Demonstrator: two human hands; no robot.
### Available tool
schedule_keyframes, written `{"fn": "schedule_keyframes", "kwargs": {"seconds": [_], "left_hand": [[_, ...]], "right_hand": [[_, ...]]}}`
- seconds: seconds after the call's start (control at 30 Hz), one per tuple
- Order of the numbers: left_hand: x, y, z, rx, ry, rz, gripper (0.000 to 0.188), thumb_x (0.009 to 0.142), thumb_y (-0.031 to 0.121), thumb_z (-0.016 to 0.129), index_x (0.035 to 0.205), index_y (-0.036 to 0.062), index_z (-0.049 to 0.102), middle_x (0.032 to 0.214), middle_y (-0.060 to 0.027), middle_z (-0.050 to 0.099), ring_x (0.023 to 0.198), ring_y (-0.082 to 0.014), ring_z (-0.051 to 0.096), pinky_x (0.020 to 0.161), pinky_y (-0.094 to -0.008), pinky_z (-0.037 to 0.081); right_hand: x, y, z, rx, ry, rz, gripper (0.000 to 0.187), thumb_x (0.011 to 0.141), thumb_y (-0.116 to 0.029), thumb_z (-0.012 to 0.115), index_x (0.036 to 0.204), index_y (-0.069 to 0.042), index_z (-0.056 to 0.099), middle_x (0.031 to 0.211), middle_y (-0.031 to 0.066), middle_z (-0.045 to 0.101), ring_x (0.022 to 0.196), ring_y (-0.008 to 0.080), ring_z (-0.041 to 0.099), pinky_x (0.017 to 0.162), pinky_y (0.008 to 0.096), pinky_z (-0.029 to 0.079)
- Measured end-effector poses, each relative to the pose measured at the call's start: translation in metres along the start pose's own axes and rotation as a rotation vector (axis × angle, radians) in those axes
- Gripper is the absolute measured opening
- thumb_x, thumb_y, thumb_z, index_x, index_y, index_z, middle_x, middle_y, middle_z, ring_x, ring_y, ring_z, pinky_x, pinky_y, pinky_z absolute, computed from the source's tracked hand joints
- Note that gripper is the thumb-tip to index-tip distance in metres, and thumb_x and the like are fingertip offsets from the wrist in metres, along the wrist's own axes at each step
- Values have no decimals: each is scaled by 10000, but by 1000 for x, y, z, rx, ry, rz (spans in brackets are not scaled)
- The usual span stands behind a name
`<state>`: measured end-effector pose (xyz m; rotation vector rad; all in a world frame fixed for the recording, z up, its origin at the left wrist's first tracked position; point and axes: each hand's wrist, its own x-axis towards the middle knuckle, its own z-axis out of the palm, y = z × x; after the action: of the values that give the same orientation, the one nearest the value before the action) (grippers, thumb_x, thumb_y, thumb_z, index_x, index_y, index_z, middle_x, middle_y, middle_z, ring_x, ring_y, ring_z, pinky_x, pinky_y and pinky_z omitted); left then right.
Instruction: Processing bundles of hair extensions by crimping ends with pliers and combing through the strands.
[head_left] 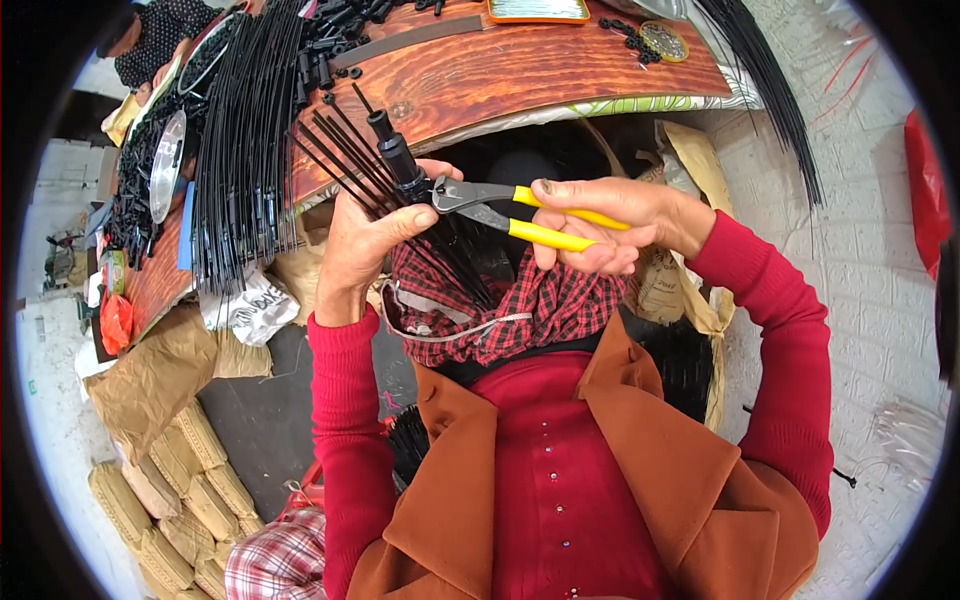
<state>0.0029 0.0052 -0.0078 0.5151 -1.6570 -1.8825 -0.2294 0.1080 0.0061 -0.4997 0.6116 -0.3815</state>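
My left hand [362, 238] is closed round several thin black rods [345, 160] that fan out above its fingers. Among them stands a black stepped plastic sleeve [396, 158], with one rod poking out of its top. My right hand [630, 215] grips yellow-handled end-cutting pliers [550, 234], with the thumb on the upper handle and fingers at the lower one. The dark jaws of the pliers touch or nearly touch the sleeve's lower end, close to my left thumb. The lower rods run down over red-and-black checked cloth [530, 305] on my lap.
A wooden table [470, 75] curves ahead, with a large bundle of black rods [243, 130] hanging over its left edge. Beyond lie loose black sleeves [325, 45] and an orange-rimmed tray [538, 18]. Wrapped packages [185, 480] are stacked lower left. Another person [165, 45] is at far left.
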Motion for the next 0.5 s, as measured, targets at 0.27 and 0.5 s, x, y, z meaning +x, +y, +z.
{"fn": "schedule_keyframes", "kwargs": {"seconds": [0.27,0.5], "left_hand": [[-7,-1,-5,41,60,-26,398,661,147,719,993,-29,589,908,-70,616,833,-131,565,794,-264,432],[-8,4,1,47,106,-30,424,659,171,716,984,-48,555,876,-96,602,767,-154,571,745,-279,444]], "right_hand": [[-16,-37,28,-627,308,-21,375,869,-323,481,1003,24,522,676,129,605,533,170,608,475,235,495],[-16,-43,30,-654,312,-2,328,874,-251,464,1070,11,490,767,149,617,590,203,627,518,261,516]]}}
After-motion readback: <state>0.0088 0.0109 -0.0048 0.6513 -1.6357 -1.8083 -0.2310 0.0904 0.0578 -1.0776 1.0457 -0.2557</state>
